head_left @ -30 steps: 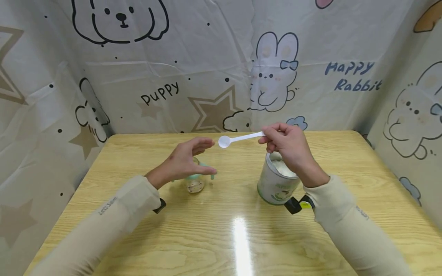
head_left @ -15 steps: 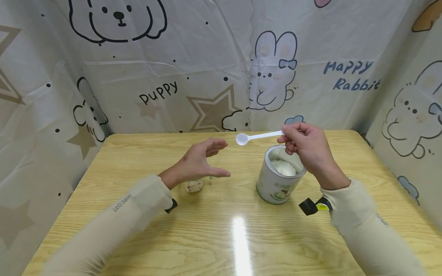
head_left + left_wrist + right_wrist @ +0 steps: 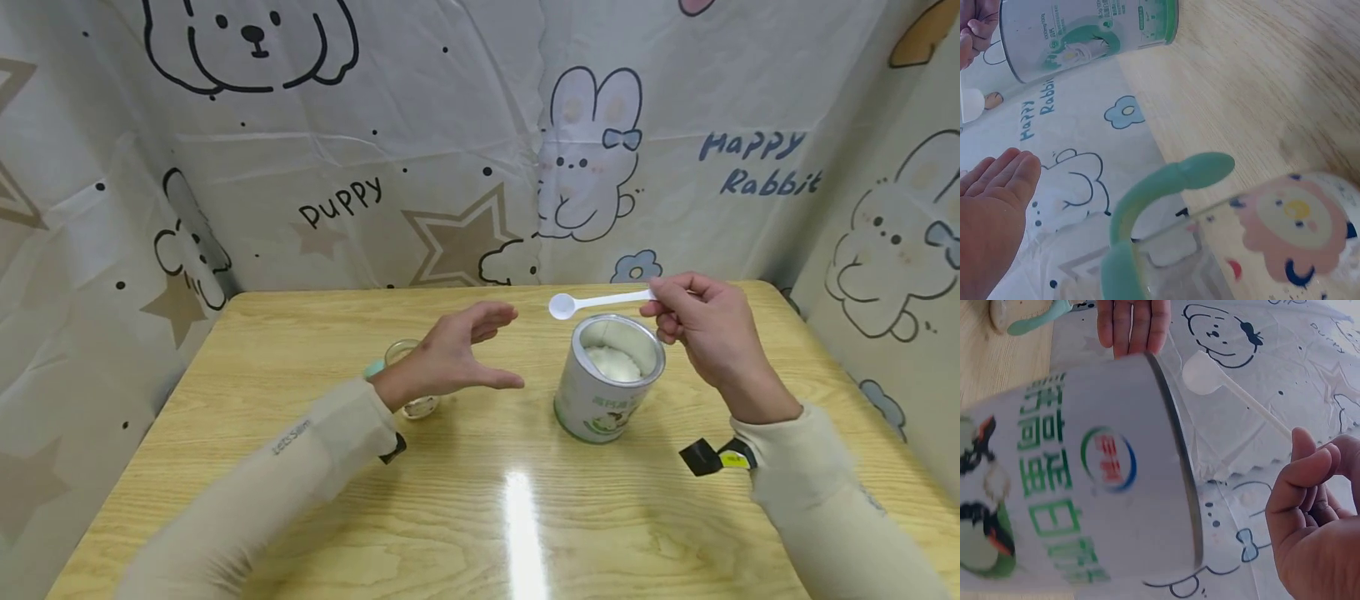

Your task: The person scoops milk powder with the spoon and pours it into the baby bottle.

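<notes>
Head view, scoop: I am pinching the handle of the white plastic scoop (image 3: pixel 597 300) in my right hand (image 3: pixel 708 333), its bowl hanging level over the far rim of the open tin.
Powder tin (image 3: pixel 607 379): standing upright on the wooden table (image 3: pixel 480 500), white powder showing inside.
Left hand (image 3: pixel 457 358): I am holding it relaxed, fingers spread, grasping nothing, between tin and cup.
Clear cup with green handle (image 3: pixel 408 379): sitting just behind my left wrist.

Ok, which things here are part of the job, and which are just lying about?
In use: white scoop, pinched by the right hand; open powder tin; glass cup with green handle, behind the left hand.

Lying about: nothing else on the table; only the cartoon backdrop.
</notes>
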Tool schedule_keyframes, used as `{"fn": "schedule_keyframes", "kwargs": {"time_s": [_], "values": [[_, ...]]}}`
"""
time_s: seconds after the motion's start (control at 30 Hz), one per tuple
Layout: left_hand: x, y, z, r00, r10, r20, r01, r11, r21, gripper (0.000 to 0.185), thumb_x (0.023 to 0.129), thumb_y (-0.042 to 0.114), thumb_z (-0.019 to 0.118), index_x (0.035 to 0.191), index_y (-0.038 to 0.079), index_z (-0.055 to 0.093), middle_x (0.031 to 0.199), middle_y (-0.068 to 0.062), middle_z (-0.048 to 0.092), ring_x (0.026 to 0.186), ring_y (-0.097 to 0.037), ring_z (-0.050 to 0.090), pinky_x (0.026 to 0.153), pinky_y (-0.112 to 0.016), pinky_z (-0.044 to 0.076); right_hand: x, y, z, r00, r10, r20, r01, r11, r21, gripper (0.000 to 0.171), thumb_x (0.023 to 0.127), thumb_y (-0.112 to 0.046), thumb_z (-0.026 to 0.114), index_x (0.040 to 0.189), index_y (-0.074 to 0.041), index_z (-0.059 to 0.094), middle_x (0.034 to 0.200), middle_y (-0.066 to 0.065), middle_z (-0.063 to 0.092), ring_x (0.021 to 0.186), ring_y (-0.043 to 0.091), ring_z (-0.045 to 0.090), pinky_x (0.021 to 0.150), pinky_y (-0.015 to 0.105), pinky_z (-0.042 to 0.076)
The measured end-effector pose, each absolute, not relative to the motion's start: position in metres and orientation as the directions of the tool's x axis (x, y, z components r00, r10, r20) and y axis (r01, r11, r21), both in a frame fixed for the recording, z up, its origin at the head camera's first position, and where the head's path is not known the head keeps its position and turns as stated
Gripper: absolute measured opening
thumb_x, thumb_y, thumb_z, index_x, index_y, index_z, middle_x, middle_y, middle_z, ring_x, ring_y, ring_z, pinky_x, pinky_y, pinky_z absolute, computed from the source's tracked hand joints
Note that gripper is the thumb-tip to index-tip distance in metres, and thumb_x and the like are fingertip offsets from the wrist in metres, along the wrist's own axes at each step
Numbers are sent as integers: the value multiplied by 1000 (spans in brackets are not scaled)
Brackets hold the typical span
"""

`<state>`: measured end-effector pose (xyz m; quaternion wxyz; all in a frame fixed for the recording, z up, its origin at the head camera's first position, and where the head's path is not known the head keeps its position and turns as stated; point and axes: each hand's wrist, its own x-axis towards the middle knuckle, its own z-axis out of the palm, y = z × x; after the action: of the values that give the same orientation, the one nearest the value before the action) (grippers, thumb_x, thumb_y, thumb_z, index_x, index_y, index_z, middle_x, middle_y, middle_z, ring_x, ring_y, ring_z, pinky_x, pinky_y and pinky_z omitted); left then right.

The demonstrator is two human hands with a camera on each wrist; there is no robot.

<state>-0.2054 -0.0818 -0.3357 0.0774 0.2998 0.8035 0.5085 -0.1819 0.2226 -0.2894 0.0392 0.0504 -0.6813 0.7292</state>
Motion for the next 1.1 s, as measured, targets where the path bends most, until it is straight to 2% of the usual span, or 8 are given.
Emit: {"fn": "schedule_keyframes", "kwargs": {"time_s": [0.2, 0.53, 1.1], "values": [[-206, -69, -337, -791, 583, 184, 419, 297, 858, 86, 72, 14, 92, 144, 1, 46, 147, -11, 50, 138, -21, 45, 110, -23, 39, -180, 236, -294, -992, 14, 127, -128, -106, -986, 19, 98, -9, 65, 79, -5, 67, 70, 2, 69, 56, 8, 52, 47, 18, 48], [-205, -44, -342, -766, 612, 197, 433, 264, 862, 90, 71, 13, 92, 146, 2, 43, 150, -10, 47, 140, -19, 42, 111, -19, 36, -173, 257, -303, -993, 32, 112, -115, -98, -989, 16, 98, -7, 64, 83, -5, 68, 71, 1, 68, 56, 8, 52, 47, 18, 48], [-208, -16, -350, -749, 628, 212, 470, 277, 838, 96, 71, 15, 93, 148, 0, 39, 153, -16, 42, 140, -28, 42, 112, -21, 36, -169, 274, -311, -992, 55, 115, -120, -99, -988, 18, 97, -5, 64, 80, -5, 69, 69, 2, 68, 54, 9, 52, 45, 19, 47]]}}
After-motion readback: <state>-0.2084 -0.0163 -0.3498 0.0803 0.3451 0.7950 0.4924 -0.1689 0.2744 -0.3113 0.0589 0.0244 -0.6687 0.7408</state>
